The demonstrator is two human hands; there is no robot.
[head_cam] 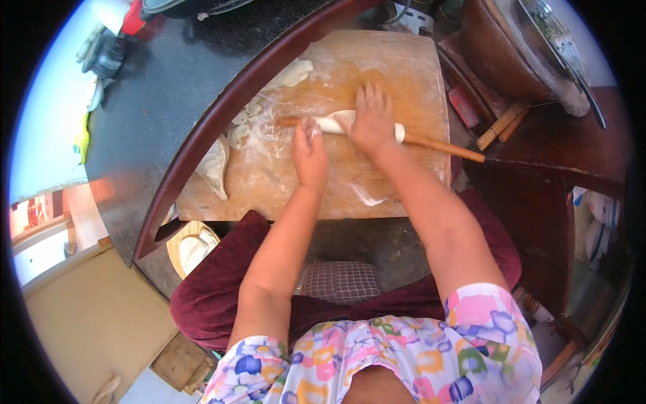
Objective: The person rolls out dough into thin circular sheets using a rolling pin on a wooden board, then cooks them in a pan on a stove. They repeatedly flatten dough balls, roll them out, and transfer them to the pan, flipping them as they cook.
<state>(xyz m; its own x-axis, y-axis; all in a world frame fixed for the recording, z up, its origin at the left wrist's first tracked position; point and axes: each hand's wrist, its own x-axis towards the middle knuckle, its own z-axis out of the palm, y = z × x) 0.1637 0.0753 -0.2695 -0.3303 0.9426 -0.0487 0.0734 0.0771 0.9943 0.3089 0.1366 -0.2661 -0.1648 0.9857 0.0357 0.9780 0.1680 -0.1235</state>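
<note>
A sheet of white dough (330, 125) is wound around a long wooden rolling pin (446, 148) on a floured wooden board (348, 171). The pin's bare right end reaches past the board's edge; a short piece shows at the left. My left hand (309, 151) is curled at the left end of the dough roll, with flour on its fingertips. Over the roll's right part lies my right hand (372, 118), palm down, fingers stretched forward, slightly blurred. A loose flap of dough shows behind the roll, between the hands.
Dough scraps (245, 118), a flat dough piece (290, 74) and a folded one (216, 164) lie along the board's left side. A curved dark-red rim (202, 136) crosses there. At right stand a large brown basin (484, 55) and a metal bowl (547, 30) of chopped greens.
</note>
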